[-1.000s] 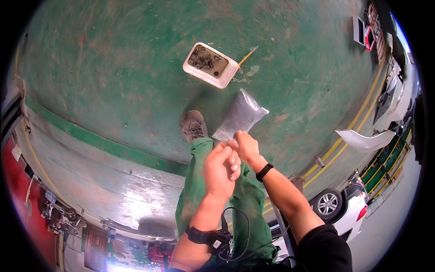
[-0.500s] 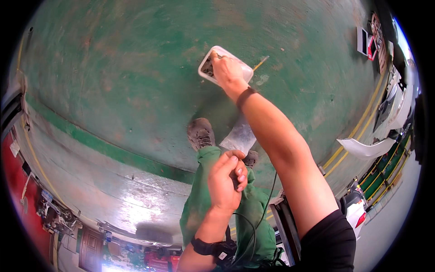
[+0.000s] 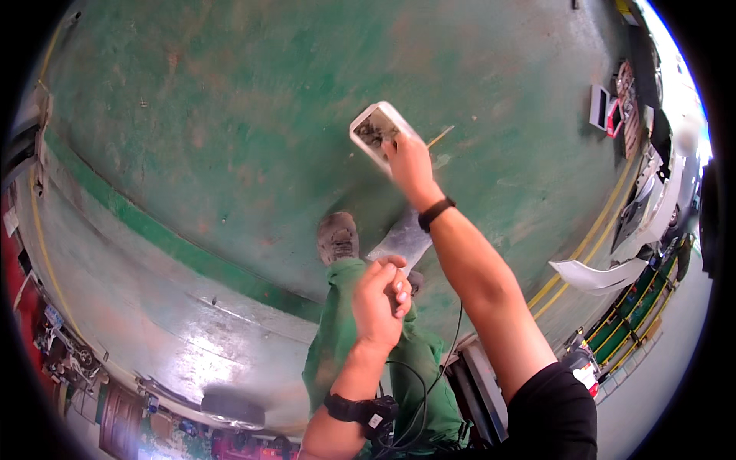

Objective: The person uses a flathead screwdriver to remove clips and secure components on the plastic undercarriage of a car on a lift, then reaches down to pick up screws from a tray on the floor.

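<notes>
A white rectangular tub (image 3: 395, 115) stands on the green floor ahead of me, with small dark pieces (image 3: 374, 129) in its left end. Over the tub's near right part is my right hand (image 3: 412, 169), its fingers bent downward and drawn together; whatever they grip is too small or hidden to name. My left hand (image 3: 378, 303) stays curled above my legs, closed, its palm side turned right. What lies inside its fingers is hidden. A clear plastic bag (image 3: 405, 238) shows just beyond its fingertips; I cannot tell whether they touch it.
A thin yellowish stick (image 3: 441, 136) lies by the tub's right side. My shoe (image 3: 337, 236) is below the tub. A dark cable (image 3: 454, 337) runs down beside my right leg. A white curved panel (image 3: 598, 274) and other car parts lie at the right, beyond yellow floor lines.
My right hand has drawn back from the tub's left end to its near right part, uncovering more dark pieces. My left hand remains curled. The whole view has shifted slightly.
</notes>
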The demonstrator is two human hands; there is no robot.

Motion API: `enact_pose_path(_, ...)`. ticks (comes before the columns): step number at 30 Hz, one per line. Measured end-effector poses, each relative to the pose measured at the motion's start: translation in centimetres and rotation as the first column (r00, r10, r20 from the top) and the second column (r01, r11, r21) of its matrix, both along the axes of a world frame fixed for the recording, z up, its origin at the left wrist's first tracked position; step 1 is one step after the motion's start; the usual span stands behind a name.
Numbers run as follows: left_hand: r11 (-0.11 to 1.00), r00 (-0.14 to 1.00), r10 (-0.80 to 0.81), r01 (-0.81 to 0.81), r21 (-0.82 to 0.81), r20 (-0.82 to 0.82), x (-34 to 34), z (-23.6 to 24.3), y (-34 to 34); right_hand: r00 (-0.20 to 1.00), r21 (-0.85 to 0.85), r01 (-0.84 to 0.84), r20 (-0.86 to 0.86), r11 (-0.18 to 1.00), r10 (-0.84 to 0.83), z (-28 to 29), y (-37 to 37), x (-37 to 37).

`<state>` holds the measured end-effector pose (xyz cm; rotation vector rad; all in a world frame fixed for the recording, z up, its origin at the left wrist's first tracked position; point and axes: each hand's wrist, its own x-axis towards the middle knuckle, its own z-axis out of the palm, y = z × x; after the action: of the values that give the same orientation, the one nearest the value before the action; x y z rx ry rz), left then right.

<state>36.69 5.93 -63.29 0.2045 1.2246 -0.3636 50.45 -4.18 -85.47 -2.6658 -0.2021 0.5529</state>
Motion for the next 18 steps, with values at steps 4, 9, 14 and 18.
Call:
enact_pose_path(4, 1.000, 0.999, 0.020, -0.019, -0.006, 0.050, -0.5, -0.5, -1.0, 0.989, 0.118, 0.146, -0.052, 0.982, -0.141, 6.5, -2.0, -0.7)
enact_pose_path(9, 0.992, 0.989, 0.105, -0.097, -0.085, 0.104, -6.0, -1.6, 0.3, 0.977, 0.276, 0.115, -0.205, 0.954, -0.058, 18.8, -3.3, -7.3)
enact_pose_path(14, 1.000, 0.975, 0.000, 0.006, -0.028, 0.222, -7.0, 10.3, -1.5, 0.758, 0.403, 0.473, -0.640, 0.783, -0.129, 33.7, -7.2, -12.7)
enact_pose_path(18, 0.978, 0.908, -0.201, 0.164, 0.130, 0.367, -7.4, 21.6, -1.8, 0.627, 0.450, 0.611, -0.778, 0.651, -0.050, 44.8, -7.0, -14.1)
